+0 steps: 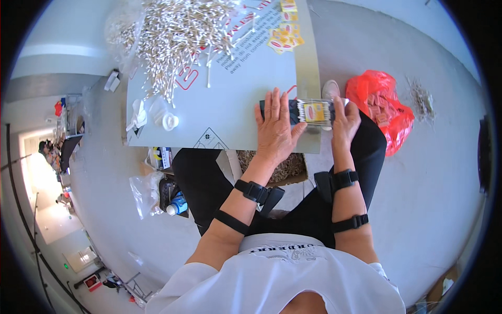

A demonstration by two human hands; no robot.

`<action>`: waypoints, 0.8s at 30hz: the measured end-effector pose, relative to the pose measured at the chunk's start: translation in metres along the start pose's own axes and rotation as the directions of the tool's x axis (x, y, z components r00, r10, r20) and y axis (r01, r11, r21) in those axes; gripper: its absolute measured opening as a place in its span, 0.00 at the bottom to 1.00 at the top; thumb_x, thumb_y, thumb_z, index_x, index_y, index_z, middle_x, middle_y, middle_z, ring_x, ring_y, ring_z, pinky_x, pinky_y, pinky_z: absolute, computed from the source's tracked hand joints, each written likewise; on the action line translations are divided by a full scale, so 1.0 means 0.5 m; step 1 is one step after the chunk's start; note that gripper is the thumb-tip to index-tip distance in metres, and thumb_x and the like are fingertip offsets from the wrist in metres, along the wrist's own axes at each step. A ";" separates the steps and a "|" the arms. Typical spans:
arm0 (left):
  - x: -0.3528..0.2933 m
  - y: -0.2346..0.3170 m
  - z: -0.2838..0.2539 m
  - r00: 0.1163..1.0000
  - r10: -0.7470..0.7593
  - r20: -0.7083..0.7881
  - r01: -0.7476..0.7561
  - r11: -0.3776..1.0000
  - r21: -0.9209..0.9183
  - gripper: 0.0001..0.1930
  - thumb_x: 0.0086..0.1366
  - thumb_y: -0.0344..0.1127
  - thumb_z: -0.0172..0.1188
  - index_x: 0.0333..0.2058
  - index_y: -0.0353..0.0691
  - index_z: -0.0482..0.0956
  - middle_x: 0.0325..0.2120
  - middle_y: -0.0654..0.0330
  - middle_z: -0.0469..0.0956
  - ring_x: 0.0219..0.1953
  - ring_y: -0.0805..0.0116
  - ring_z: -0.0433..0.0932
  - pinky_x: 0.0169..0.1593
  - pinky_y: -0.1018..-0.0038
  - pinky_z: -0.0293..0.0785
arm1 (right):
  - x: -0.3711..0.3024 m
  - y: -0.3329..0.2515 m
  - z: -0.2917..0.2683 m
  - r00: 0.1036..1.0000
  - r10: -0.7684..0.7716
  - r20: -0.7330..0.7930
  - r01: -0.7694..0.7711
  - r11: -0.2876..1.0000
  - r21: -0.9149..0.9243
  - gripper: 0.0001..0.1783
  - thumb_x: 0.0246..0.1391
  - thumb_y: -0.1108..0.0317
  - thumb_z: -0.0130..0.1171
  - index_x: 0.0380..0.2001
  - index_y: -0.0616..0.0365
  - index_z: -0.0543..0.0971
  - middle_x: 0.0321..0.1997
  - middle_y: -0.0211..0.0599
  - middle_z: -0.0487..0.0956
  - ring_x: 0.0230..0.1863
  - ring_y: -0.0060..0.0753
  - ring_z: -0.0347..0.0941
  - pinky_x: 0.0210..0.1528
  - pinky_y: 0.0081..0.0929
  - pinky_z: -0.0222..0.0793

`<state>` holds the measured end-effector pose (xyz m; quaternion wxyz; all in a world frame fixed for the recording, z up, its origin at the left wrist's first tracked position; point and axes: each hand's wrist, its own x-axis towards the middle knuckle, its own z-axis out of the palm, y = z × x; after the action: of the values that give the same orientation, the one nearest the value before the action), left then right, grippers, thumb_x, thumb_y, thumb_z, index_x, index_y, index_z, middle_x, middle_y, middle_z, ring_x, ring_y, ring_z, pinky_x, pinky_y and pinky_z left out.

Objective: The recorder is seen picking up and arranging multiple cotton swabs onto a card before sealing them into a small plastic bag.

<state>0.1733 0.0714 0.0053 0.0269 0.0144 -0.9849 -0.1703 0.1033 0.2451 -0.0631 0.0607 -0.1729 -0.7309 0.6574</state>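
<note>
2 hands at the table's (225,110) right edge. Left hand (276,125): flat, fingers extended, over a black piece (294,110), presumably steadying it. Right hand (344,125): grasping the right end of the swab pack (315,111), whose overhang probably gives fingers access.

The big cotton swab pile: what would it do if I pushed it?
The pile would probably spread and slide apart, because its swabs lie loose and jumbled. Each one looks thin, so it's likely very light and might scatter easily.
</note>
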 end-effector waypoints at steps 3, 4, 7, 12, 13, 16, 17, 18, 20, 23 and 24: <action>-0.015 -0.099 -0.022 0.988 -0.066 -0.141 0.062 0.998 -0.029 0.38 0.62 0.45 0.60 0.64 0.34 0.56 0.67 0.46 0.52 0.70 0.47 0.47 0.69 0.48 0.40 | -0.030 -0.096 0.008 0.735 -0.678 -0.028 0.530 0.600 -0.599 0.15 0.55 0.66 0.63 0.44 0.62 0.76 0.46 0.44 0.75 0.47 0.44 0.71 0.50 0.34 0.67; -0.018 -0.140 -0.030 0.971 -0.074 -0.227 0.067 0.997 -0.041 0.35 0.60 0.42 0.61 0.62 0.34 0.59 0.65 0.46 0.56 0.68 0.47 0.51 0.67 0.49 0.46 | -0.037 -0.119 0.009 0.730 -0.683 0.023 0.568 0.588 -0.576 0.16 0.54 0.68 0.63 0.45 0.61 0.75 0.48 0.45 0.75 0.49 0.47 0.70 0.52 0.36 0.66; -0.005 -0.256 -0.066 0.916 -0.129 -0.381 0.110 0.991 -0.071 0.30 0.57 0.38 0.63 0.57 0.35 0.64 0.58 0.48 0.64 0.62 0.46 0.59 0.61 0.50 0.56 | -0.059 -0.161 0.027 0.749 -0.650 0.130 0.633 0.644 -0.430 0.14 0.53 0.71 0.63 0.43 0.62 0.76 0.44 0.44 0.77 0.45 0.41 0.74 0.48 0.33 0.69; 0.099 -0.337 -0.119 0.818 -0.273 -0.506 0.292 0.956 -0.043 0.18 0.53 0.34 0.65 0.43 0.38 0.73 0.41 0.53 0.71 0.47 0.49 0.68 0.51 0.55 0.64 | -0.090 -0.195 0.165 0.827 -0.221 0.517 0.351 0.921 -0.168 0.08 0.53 0.71 0.62 0.33 0.66 0.78 0.22 0.40 0.77 0.25 0.26 0.72 0.32 0.24 0.70; 0.111 -0.343 -0.119 0.815 -0.279 -0.507 0.290 0.955 -0.059 0.18 0.53 0.34 0.65 0.43 0.38 0.73 0.41 0.53 0.71 0.47 0.49 0.68 0.51 0.55 0.64 | -0.090 -0.214 0.200 0.802 -0.205 0.561 0.359 0.916 -0.178 0.09 0.52 0.70 0.62 0.32 0.66 0.78 0.21 0.41 0.76 0.24 0.27 0.72 0.31 0.25 0.69; 0.130 -0.348 -0.111 0.891 -0.240 -0.385 0.254 0.967 -0.015 0.11 0.53 0.33 0.64 0.35 0.39 0.74 0.35 0.56 0.71 0.44 0.52 0.69 0.47 0.57 0.64 | -0.058 -0.237 0.302 0.767 -0.206 0.607 0.428 0.869 -0.246 0.12 0.51 0.66 0.64 0.30 0.67 0.77 0.22 0.42 0.76 0.24 0.35 0.72 0.31 0.28 0.70; 0.116 -0.340 -0.104 0.924 -0.168 -0.342 0.180 0.984 0.001 0.09 0.53 0.32 0.63 0.32 0.40 0.74 0.33 0.58 0.71 0.42 0.54 0.69 0.45 0.58 0.64 | -0.041 -0.236 0.329 0.771 -0.203 0.604 0.432 0.863 -0.261 0.12 0.51 0.66 0.64 0.30 0.67 0.77 0.22 0.42 0.76 0.24 0.35 0.72 0.31 0.28 0.70; 0.100 -0.332 -0.104 0.949 -0.091 -0.303 0.100 0.995 0.016 0.07 0.54 0.32 0.63 0.30 0.42 0.74 0.31 0.60 0.70 0.40 0.56 0.68 0.43 0.59 0.63 | -0.023 -0.233 0.355 0.772 -0.203 0.603 0.461 0.831 -0.312 0.15 0.50 0.63 0.65 0.31 0.67 0.77 0.26 0.43 0.77 0.27 0.39 0.74 0.34 0.31 0.71; 0.065 -0.314 -0.105 0.964 0.002 -0.265 -0.023 0.997 -0.077 0.07 0.53 0.31 0.64 0.29 0.43 0.74 0.31 0.61 0.70 0.40 0.57 0.68 0.43 0.60 0.62 | 0.006 -0.234 0.399 0.780 -0.199 0.593 0.489 0.785 -0.380 0.19 0.49 0.59 0.66 0.32 0.67 0.77 0.30 0.44 0.78 0.31 0.42 0.75 0.37 0.33 0.71; 0.034 -0.321 -0.120 0.966 0.106 -0.236 -0.161 0.961 -0.226 0.08 0.51 0.30 0.66 0.27 0.44 0.74 0.30 0.63 0.70 0.38 0.59 0.68 0.41 0.62 0.61 | 0.005 -0.237 0.483 0.768 -0.304 0.564 0.619 0.579 -0.531 0.27 0.46 0.52 0.67 0.38 0.66 0.76 0.39 0.46 0.77 0.41 0.46 0.75 0.44 0.39 0.72; 0.035 -0.323 -0.121 0.962 0.133 -0.238 -0.202 0.933 -0.297 0.09 0.49 0.29 0.67 0.26 0.45 0.74 0.28 0.64 0.70 0.37 0.60 0.68 0.41 0.63 0.60 | 0.003 -0.236 0.508 0.767 -0.370 0.524 0.641 0.490 -0.591 0.27 0.46 0.49 0.66 0.37 0.64 0.77 0.38 0.46 0.77 0.42 0.46 0.75 0.43 0.40 0.71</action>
<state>0.1624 -0.1018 0.0088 0.1491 -0.0564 -0.9333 -0.3217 0.0012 -0.0019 0.0200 0.0558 0.1562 -0.9486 0.2697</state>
